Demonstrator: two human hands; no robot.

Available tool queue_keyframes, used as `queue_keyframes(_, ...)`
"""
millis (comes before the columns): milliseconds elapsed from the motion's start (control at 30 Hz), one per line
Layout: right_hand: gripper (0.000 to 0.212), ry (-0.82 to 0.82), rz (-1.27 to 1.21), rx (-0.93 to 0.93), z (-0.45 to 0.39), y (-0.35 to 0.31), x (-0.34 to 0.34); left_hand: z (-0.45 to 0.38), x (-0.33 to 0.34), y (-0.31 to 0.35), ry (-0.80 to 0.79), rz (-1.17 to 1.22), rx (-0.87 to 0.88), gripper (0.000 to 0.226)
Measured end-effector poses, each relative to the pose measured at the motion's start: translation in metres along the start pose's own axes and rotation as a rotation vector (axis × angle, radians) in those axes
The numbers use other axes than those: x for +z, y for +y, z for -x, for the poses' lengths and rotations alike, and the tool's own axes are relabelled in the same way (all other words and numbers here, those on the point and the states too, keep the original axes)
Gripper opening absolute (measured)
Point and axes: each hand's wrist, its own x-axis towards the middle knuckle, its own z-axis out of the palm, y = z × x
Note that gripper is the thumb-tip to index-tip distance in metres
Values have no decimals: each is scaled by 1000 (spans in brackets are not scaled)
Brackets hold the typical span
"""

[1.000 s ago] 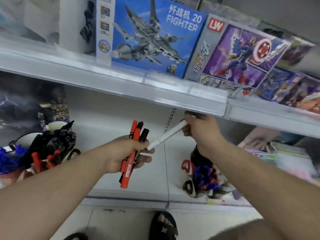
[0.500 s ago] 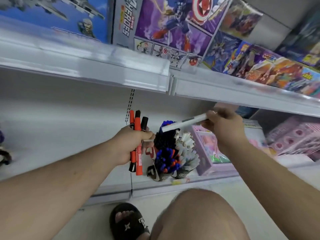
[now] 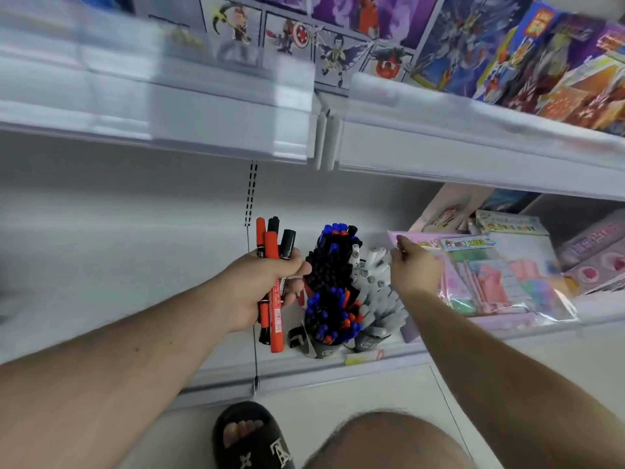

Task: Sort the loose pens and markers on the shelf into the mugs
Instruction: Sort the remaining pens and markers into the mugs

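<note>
The right hand (image 3: 414, 267) is seen from behind above the white capped markers (image 3: 372, 265); whether its fingers grasp anything cannot be told. A bundle of red and black markers (image 3: 272, 282) is gripped upright in the left hand (image 3: 267, 286). Crowded mugs of markers (image 3: 333, 299), partly hidden, stand near the white shelf's front edge (image 3: 304, 370), beside pink stationery packs (image 3: 490, 282).

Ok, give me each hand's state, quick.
Left hand: gripping a bundle of red and black markers.
Right hand: holds nothing visible; open or shut can't be told.
</note>
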Motion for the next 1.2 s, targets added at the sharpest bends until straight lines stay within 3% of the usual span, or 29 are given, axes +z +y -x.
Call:
queue_keyframes(167,37,-101,146,-14,-12,5,30,-10,2,0,-41,-14,-14,8)
queue_keyframes(267,32,-315,396,-71,-8,9,38,-14,2,-1,-56,-13,-21,9)
queue_keyframes(367,52,-458,509,-81,-4,16,46,-14,3,-2,-82,-12,-31,13)
queue_keyframes(467,59,-479,543,-93,-5,5,38,-11,2,-1,-138,-18,-50,15)
queue_keyframes(533,55,-381,333,-74,1,-23,19,-6,2,0,-192,-39,-57,17)
queue_keyframes(600,45,-335,-94,-44,14,-65,-8,-1,0,3,-253,-69,-50,18)
queue_keyframes(700,35,-571,-527,-28,48,-115,-53,11,-3,8,-339,-132,-39,20)
queue_keyframes(800,32,-757,-428,-186,76,-140,-83,25,-5,14,-408,-220,-18,19)
queue_keyframes(933,36,-756,-316,-253,93,-150,-91,40,-10,16,-467,-247,-10,20)
queue_keyframes(1067,14,-710,-466,-184,98,-151,-100,55,-22,23,-530,-146,-55,29)
queue_keyframes(1200,17,-606,-723,-22,101,-153,-108,69,-35,31,-620,-148,-83,41)
